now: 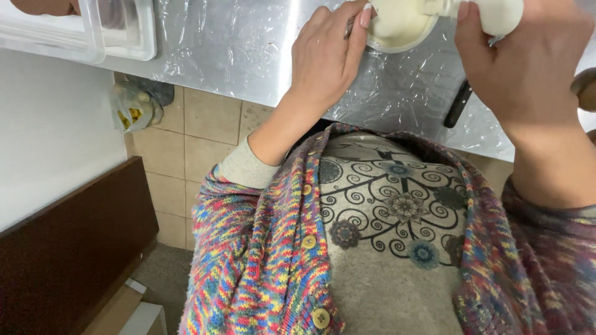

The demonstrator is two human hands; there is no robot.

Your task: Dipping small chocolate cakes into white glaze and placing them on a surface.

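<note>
left hand [326, 59]: your fingers pinch a thin utensil beside the cream bowl [397, 28]
right hand [528, 62]: your fingers wrap a white bottle [500, 13]

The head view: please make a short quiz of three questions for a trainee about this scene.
1. True or false: the counter is covered with clear plastic film.
2. What does the right hand hold? A) a white bottle B) a sponge C) a cup
3. Which hand rests at the rim of the cream-coloured dish?

Key
1. True.
2. A, the white bottle, tipped over the dish.
3. The left hand, which also grips a thin utensil.
</note>
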